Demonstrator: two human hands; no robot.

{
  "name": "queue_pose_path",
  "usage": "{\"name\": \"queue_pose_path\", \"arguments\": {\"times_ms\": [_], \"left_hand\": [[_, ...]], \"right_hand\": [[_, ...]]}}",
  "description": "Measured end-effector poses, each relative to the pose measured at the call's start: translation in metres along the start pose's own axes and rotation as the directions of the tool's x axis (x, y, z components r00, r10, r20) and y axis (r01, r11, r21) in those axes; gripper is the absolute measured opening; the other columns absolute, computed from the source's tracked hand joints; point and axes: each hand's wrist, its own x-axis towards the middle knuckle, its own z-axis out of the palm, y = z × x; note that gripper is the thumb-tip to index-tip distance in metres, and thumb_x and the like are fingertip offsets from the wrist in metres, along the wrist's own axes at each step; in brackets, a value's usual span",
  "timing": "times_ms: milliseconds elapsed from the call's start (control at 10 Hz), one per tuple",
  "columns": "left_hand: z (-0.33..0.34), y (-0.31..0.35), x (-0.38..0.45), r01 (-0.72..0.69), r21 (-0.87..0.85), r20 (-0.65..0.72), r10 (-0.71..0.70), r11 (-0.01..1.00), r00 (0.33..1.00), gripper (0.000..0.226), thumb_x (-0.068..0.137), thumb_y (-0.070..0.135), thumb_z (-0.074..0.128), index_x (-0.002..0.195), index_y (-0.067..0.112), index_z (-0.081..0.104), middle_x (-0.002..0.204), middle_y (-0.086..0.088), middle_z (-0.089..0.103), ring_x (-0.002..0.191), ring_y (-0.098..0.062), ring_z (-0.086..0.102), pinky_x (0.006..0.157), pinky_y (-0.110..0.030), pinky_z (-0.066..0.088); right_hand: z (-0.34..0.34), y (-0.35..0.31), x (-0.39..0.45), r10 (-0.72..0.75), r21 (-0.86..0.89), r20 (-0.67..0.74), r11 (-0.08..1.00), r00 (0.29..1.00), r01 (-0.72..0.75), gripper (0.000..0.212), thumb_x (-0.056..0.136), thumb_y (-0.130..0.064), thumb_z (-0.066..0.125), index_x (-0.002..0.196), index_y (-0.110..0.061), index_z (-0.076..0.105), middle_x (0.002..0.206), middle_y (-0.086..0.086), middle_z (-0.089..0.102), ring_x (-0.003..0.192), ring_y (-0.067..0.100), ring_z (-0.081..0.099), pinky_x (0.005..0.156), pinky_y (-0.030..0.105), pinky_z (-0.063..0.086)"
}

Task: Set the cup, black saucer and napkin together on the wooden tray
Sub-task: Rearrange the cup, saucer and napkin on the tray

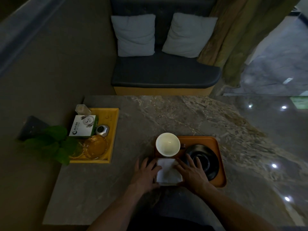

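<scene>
While both hands lie flat and open on it, the white folded cloth napkin sits at the near left of the orange-brown wooden tray. The left hand presses its left edge, the right hand its right edge. At 12 o'clock stands the white round cup. At 3 o'clock lies the black round saucer. All rest on the grey stone table.

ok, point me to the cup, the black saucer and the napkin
cup [167, 145]: head view, on the pale inside of the bowl.
black saucer [209, 161]: head view, on its dark right rim.
napkin [168, 172]: head view, on the white middle between the hands.
</scene>
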Motion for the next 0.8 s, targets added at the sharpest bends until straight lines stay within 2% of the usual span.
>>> {"name": "queue_pose_path", "arguments": {"times_ms": [300, 500, 600, 800], "left_hand": [[0.003, 0.000, -0.013, -0.014, 0.047, 0.090, 0.010, 0.999, 0.996, 0.089, 0.086, 0.050, 0.064, 0.154, 0.037, 0.008, 0.166, 0.000, -0.004, 0.151, -0.037, -0.005, 0.115, -0.066, -0.007], [0.000, 0.002, -0.016, -0.016, 0.109, 0.143, 0.000, 0.994, 0.990, 0.091, 0.086, 0.045, 0.066, 0.154, 0.037, 0.005, 0.166, -0.001, -0.007, 0.150, -0.039, -0.006, 0.115, -0.066, -0.004], [-0.002, 0.002, -0.017, -0.004, 0.097, 0.137, -0.009, 0.995, 0.991, 0.088, 0.087, 0.045, 0.065, 0.154, 0.036, 0.010, 0.166, -0.002, -0.003, 0.150, -0.038, -0.003, 0.116, -0.065, -0.004], [-0.019, 0.013, -0.030, 0.013, 0.008, 0.130, -0.014, 1.000, 0.991, 0.078, 0.088, 0.046, 0.063, 0.153, 0.029, 0.023, 0.162, -0.007, 0.020, 0.148, -0.034, 0.018, 0.119, -0.059, 0.016]], "right_hand": [[0.007, -0.016, -0.004, 0.081, -0.068, -0.040, 0.994, 0.996, -0.084, 0.078, 0.090, -0.041, 0.059, 0.150, -0.034, 0.012, 0.163, 0.000, 0.008, 0.147, 0.036, -0.009, 0.113, 0.066, -0.001], [0.014, -0.020, -0.009, 0.129, -0.049, -0.039, 0.990, 0.991, -0.131, 0.076, 0.089, -0.046, 0.058, 0.150, -0.036, 0.012, 0.163, 0.000, 0.005, 0.147, 0.035, -0.013, 0.113, 0.067, 0.001], [0.012, -0.021, -0.013, 0.148, -0.009, -0.039, 0.989, 0.988, -0.149, 0.076, 0.088, -0.050, 0.057, 0.149, -0.036, 0.015, 0.163, 0.000, 0.007, 0.147, 0.034, -0.013, 0.112, 0.067, 0.001], [-0.008, -0.018, -0.034, 0.130, 0.064, -0.069, 0.990, 0.989, -0.126, 0.063, 0.090, -0.051, 0.055, 0.146, -0.038, 0.028, 0.162, 0.000, 0.016, 0.148, 0.031, 0.003, 0.115, 0.061, 0.007]]}}
